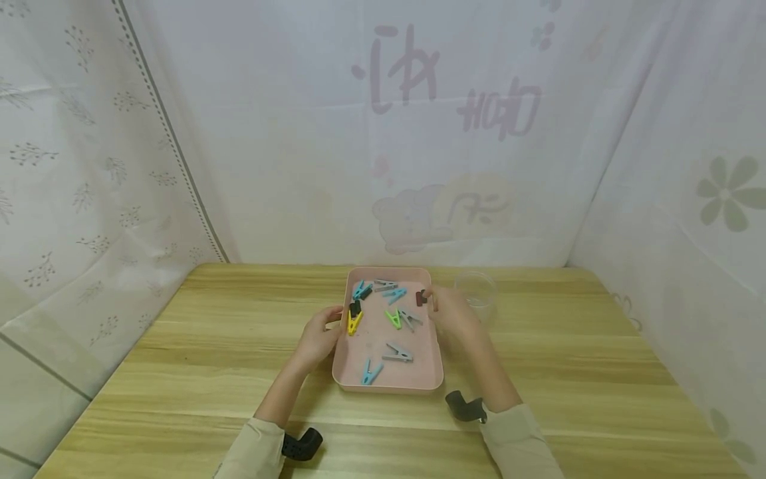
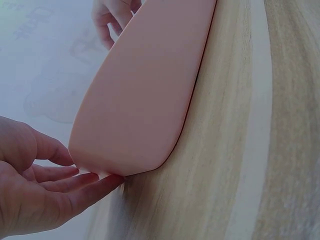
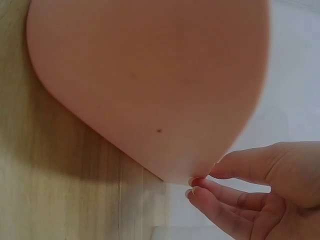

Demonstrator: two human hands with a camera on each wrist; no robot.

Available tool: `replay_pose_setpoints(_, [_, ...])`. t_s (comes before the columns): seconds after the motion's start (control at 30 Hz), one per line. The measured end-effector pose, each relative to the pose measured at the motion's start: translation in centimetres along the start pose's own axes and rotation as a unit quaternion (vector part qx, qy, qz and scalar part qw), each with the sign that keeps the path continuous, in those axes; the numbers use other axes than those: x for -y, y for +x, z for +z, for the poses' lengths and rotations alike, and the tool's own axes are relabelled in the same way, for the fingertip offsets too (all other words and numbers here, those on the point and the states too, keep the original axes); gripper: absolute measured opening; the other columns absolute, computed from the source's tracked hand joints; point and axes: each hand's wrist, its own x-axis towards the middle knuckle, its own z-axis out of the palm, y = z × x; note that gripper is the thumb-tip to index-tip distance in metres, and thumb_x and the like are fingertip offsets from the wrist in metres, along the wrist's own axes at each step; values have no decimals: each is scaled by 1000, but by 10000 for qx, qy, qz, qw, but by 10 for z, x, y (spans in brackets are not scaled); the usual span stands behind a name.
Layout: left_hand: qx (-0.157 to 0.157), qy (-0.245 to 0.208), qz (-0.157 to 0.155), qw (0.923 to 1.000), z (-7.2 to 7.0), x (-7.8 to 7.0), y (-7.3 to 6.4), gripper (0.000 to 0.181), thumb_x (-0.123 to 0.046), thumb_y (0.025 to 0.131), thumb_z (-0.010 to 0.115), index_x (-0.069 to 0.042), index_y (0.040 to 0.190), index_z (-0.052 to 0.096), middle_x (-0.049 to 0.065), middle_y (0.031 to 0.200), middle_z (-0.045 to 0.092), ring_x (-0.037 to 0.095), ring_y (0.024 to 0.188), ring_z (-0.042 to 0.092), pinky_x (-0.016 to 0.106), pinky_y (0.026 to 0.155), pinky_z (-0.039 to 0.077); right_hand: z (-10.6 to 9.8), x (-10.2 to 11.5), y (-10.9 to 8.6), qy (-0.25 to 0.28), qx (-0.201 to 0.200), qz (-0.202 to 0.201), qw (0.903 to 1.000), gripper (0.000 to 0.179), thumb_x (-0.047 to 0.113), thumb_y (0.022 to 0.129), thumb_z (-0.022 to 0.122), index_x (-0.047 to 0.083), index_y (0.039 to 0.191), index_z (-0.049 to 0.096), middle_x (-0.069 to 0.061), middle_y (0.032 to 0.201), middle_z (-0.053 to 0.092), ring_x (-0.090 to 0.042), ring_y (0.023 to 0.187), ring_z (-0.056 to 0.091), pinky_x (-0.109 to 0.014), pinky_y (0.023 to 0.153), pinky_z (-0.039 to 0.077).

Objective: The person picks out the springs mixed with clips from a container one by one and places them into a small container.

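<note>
A shallow pink tray [image 1: 383,379] lies on the table with several spring clips in it. My left hand [image 1: 320,338] holds its left side; in the left wrist view, the thumb is at the rim and the fingertips at the lower edge of the wall [image 2: 135,90]. With thumb and fingertips, my right hand [image 1: 450,313] grips the right rim, close beside a dark red clip [image 1: 419,299]. A yellow clip [image 1: 354,323] and a black clip [image 1: 356,308] lie near the left wall. A green clip [image 1: 393,319] touches a grey one [image 1: 409,319] mid-tray.
Behind my right hand stands a clear round container [image 1: 477,287]. Wood-grain table [image 1: 239,346] surrounds the tray. Patterned white cloth [image 1: 287,133] hangs at the back and both sides. A black wrist mount [image 1: 302,444] sits on each forearm.
</note>
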Motion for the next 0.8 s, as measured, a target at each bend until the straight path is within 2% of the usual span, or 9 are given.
replay_pose_setpoints(0.17, [-27, 29, -34, 10000, -1, -2, -1, 46, 3, 96, 49, 12, 141, 46, 34, 136, 52, 44, 108, 63, 46, 83, 59, 1, 2, 1, -95, 7, 20, 10000, 34, -5, 92, 57, -3, 125, 61, -8, 79, 57, -18, 66, 49, -26, 56, 40])
replay_pose_setpoints(0.37, [-61, -7, -77, 10000, -4, -2, -1, 47, 5, 95, 49, 12, 141, 45, 34, 136, 53, 41, 103, 65, 45, 80, 60, 3, 4, 3, -139, 5, 130, 9998, 38, -6, 89, 58, 0, 126, 62, -8, 82, 59, -17, 66, 50, -26, 54, 40])
replay_pose_setpoints(0.57, [-40, -74, -124, 9999, -6, -1, 1, 48, 7, 94, 47, 13, 142, 44, 35, 136, 52, 41, 101, 66, 45, 78, 60, 4, 1, 8, -18, 122, 264, 9996, 37, 2, 93, 59, -1, 130, 59, -8, 79, 58, -17, 62, 51, -26, 54, 42])
replay_pose_setpoints(0.7, [8, -146, -143, 9998, -8, -1, 0, 47, 7, 95, 47, 13, 142, 43, 35, 137, 51, 42, 101, 67, 45, 78, 61, 5, -1, 12, -90, 177, 332, 9993, 39, 4, 92, 63, -1, 130, 58, -8, 87, 61, -18, 71, 56, -26, 58, 46])
replay_pose_setpoints(0.8, [41, -166, -173, 9997, -8, -2, -1, 46, 5, 96, 48, 13, 142, 44, 35, 137, 51, 42, 103, 66, 45, 80, 60, 6, -2, 15, -114, 225, 367, 9990, 41, 5, 92, 63, -2, 132, 57, -9, 88, 62, -19, 71, 56, -26, 56, 45])
